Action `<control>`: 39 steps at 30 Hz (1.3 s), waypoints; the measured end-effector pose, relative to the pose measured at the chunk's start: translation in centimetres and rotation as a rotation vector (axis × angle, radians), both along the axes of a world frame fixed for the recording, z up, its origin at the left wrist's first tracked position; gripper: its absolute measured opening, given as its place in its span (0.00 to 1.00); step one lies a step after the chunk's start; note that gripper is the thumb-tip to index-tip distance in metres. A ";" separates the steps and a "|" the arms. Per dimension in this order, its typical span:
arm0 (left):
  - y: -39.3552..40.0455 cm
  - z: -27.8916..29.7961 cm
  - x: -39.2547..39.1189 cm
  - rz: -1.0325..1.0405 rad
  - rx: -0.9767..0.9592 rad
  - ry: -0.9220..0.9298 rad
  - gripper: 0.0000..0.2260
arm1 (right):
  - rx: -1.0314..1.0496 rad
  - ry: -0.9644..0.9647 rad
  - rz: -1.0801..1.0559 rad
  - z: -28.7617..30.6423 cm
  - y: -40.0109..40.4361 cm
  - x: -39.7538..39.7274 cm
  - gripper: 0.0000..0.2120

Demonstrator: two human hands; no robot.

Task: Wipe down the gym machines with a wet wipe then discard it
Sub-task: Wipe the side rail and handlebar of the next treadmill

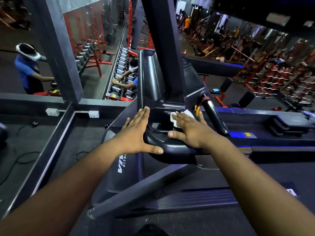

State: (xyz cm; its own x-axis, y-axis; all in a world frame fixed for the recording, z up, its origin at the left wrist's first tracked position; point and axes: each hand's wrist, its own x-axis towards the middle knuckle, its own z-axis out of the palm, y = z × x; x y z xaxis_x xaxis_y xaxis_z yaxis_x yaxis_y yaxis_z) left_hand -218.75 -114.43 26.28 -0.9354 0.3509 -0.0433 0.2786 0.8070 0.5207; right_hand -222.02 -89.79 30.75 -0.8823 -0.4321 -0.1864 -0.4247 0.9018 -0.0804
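**Inspector:** State the position of the hands.

**Assistant:** The left hand point(136, 132) lies flat, fingers straight and together, against the left edge of the black moulded plastic treadmill console point(170, 147), thumb stretched along its front rim. The right hand point(189, 128) is flat as well, fingers extended, palm down on the console's right side.

**Inspector:** And the wipe?

**Assistant:** The white crumpled wet wipe point(175, 118) sits under the right hand's fingers, pressed onto the console just beside the dark recessed cup holder point(157, 123). White edges show on both sides of the fingers (nothing is pinched; the hand presses it flat).

**Inspector:** Adjoining fixtures?

**Assistant:** A glossy black cylindrical handrail point(215, 114) runs off to the right of the console, with a yellow clip point(197, 110) and a red cord near its base. A wide dark upright column point(162, 48) rises behind the console.

**Inspector:** Surroundings?

**Assistant:** A red-framed rack of dumbbells point(122, 72) stands beyond, left of the column, with a person in a blue shirt point(27, 68) further left. Red-framed machines fill the far right; detail there is blurred.
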 end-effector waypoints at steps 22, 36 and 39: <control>-1.5 -21.9 -8.8 0.101 1.012 0.098 0.70 | -0.133 -0.107 0.111 1.8 -9.9 4.9 0.40; -0.3 -1.8 -0.6 0.047 0.126 0.007 0.74 | 0.067 0.023 0.088 0.8 -5.2 -2.9 0.62; -0.4 -1.4 -0.2 0.061 0.108 0.003 0.72 | 0.041 0.007 -0.004 0.4 -2.0 -2.1 0.62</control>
State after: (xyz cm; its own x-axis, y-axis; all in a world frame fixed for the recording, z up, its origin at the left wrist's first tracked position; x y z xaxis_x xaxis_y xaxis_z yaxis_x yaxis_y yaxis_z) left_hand -218.97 -114.78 24.92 -0.9553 0.2957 -0.0055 0.2322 0.7615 0.6051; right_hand -224.16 -91.81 31.15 -0.8853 -0.4209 -0.1978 -0.4216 0.9059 -0.0409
